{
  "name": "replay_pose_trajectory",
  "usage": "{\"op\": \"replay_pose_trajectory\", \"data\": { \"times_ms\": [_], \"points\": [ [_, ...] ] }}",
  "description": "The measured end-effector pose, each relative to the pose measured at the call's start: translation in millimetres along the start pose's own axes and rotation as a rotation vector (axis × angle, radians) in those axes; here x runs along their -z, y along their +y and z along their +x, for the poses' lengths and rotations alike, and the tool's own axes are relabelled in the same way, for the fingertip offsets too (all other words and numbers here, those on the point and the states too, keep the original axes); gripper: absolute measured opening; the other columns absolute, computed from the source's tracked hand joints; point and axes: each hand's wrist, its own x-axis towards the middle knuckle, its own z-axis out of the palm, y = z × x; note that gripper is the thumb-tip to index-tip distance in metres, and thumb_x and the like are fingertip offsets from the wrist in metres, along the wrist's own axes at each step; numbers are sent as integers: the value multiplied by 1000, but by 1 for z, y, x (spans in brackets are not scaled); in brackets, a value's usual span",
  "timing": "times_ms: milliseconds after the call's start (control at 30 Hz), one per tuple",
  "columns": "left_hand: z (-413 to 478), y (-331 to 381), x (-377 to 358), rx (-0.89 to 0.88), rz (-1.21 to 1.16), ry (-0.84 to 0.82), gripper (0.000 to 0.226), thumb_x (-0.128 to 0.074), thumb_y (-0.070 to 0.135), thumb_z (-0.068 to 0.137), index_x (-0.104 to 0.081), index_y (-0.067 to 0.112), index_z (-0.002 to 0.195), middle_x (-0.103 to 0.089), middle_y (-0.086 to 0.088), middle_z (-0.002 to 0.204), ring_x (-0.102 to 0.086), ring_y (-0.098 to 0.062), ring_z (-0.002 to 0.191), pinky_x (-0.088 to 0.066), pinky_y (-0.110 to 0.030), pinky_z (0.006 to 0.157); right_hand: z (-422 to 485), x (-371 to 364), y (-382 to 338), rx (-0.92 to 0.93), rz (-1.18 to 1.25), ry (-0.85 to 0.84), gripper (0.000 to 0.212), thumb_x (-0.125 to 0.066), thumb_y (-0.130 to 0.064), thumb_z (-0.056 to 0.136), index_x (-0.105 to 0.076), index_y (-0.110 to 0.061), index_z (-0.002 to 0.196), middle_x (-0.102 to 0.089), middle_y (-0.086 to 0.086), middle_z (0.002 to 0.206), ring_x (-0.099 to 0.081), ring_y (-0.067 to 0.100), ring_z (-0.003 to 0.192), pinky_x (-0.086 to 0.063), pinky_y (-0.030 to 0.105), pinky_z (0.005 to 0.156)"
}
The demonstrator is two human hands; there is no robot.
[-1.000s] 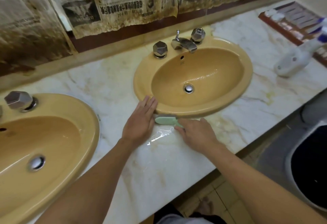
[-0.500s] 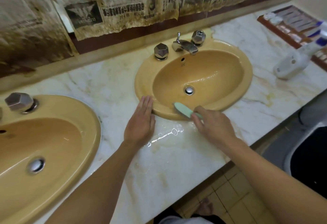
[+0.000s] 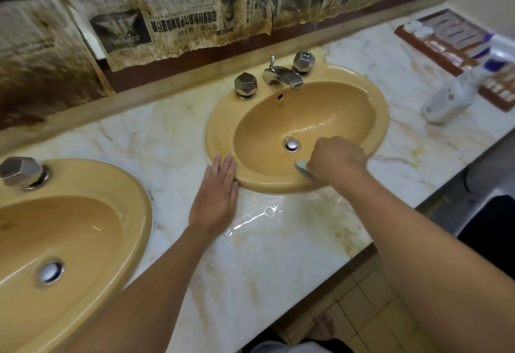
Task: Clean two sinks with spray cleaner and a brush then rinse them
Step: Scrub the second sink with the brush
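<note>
Two yellow oval sinks are set in a marble counter (image 3: 278,241). The right sink (image 3: 348,90) is wet, with a chrome drain (image 3: 291,144) and a chrome faucet (image 3: 281,74). My right hand (image 3: 337,159) is inside its front wall and grips a pale green brush (image 3: 302,167), whose head presses on the basin. Flat on the counter lies my left hand (image 3: 216,196), fingertips touching the right sink's front-left rim. The left sink (image 3: 133,185) lies at the lower left. A white spray bottle (image 3: 448,99) with a blue trigger lies on the counter at the far right.
Stained newspaper (image 3: 167,18) covers the wall behind the counter. A brown tray of small toiletries (image 3: 446,37) sits at the back right. Water pools (image 3: 259,213) on the counter before the right sink. A dark bin (image 3: 490,224) stands on the floor at the right.
My right hand lifted the brush from the counter, over the rim, into the right sink's basin. My left hand stayed flat by the rim.
</note>
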Motion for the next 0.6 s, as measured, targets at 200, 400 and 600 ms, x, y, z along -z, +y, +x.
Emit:
{"op": "replay_pose_trajectory", "data": {
  "times_ms": [200, 400, 600],
  "points": [
    [-3, 1, 2, -84, -43, 16, 52, -28, 26, 107, -36, 8, 156, -33, -1, 163, -15, -13, 155, -16, -36, 126, -16, -35, -47, 232, 370, -1, 19, -54, -36, 88, -65, -26, 99, -60, 0, 87, -58, 28, 85, -42, 31, 67],
    [2, 1, 2, -147, 15, 20, 52, -28, 28, 108, -41, 6, 152, -41, -5, 159, -24, -21, 153, -14, -38, 126, -20, -67, 67, 228, 309, 140, 26, -58, -53, 86, -54, -28, 86, -60, -3, 71, -57, 23, 72, -38, 33, 57],
    [12, 5, -3, -203, 34, 6, 47, -32, 28, 108, -53, 6, 144, -55, -5, 146, -40, -26, 144, -17, -42, 125, -32, -99, 73, 478, 281, 170, 24, -48, -52, 97, -58, -31, 94, -63, -12, 72, -59, 16, 66, -36, 31, 64]
  ]
}}
